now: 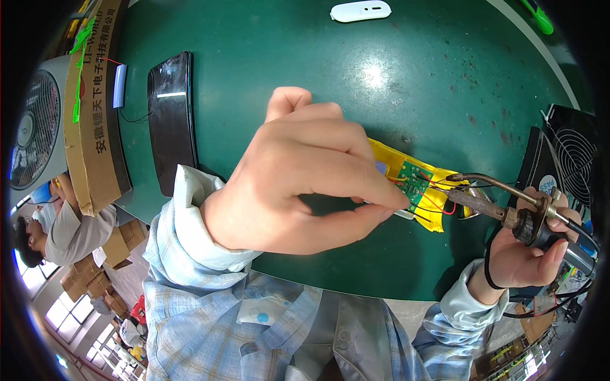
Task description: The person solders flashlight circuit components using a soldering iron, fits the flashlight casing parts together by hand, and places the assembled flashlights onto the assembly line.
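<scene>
The left hand [298,174] pinches something unclear beside the circuit board [414,179]; the right hand [518,259] grips a soldering iron [480,204] slanting in from the table's [286,51] right side.

Bright windows [70,312] stand beyond the green table [241,38] and pale floor [136,274].

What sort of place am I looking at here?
Probably an electronics assembly workshop: the right hand grips what looks like a soldering iron near a green circuit board, and cardboard boxes are piled beyond the table.
</scene>
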{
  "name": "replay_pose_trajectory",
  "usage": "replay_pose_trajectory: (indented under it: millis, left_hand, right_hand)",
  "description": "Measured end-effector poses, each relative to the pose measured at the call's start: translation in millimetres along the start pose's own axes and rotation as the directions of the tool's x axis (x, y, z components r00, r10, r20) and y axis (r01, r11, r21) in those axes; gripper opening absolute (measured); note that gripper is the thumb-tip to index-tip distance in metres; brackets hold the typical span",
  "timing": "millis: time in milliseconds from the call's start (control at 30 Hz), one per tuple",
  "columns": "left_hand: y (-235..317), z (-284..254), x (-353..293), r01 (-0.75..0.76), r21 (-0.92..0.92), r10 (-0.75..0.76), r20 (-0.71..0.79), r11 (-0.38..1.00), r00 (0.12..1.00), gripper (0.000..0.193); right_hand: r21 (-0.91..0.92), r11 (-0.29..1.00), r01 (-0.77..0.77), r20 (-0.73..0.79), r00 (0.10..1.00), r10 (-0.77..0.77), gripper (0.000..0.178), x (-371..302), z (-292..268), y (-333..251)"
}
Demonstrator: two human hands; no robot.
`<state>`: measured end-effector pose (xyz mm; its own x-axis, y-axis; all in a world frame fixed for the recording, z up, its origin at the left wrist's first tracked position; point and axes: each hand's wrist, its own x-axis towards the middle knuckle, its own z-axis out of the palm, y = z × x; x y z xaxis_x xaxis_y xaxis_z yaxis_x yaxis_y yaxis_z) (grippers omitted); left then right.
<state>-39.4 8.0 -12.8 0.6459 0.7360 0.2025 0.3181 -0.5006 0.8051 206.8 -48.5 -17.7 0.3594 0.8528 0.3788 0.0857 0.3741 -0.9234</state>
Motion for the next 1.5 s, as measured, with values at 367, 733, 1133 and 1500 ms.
replay_pose_trajectory:
  millis: [367, 733, 1133, 1500]
  left_hand:
    - [3.5, 3.7, 0.2, 0.043, 0.108, -0.043, 0.004, 0.993, 0.999, 0.02]
    - [5.5, 6.3, -1.1, 0.078, 0.213, -0.074, -0.025, 0.974, 0.997, 0.021]
    - [5.7, 6.1, -1.6, 0.082, 0.208, -0.078, -0.028, 0.975, 0.997, 0.021]
    - [5.9, 7.0, -1.0, 0.084, 0.198, -0.08, -0.027, 0.977, 0.996, 0.021]
  right_hand:
    - [-0.011, 1.0, 0.002, 0.013, 1.0, -0.002, 0.027, 0.1, 2.0, -0.6]
    - [0.002, 1.0, -0.011, 0.057, 0.998, 0.01, 0.029, 0.0, 4.2, -0.4]
    - [0.036, 0.997, -0.065, 0.129, 0.99, 0.059, 0.032, -2.3, 4.0, 0.8]
    - [-0.071, 0.997, 0.035, 0.142, 0.99, -0.025, 0.034, -2.6, 5.4, 2.2]
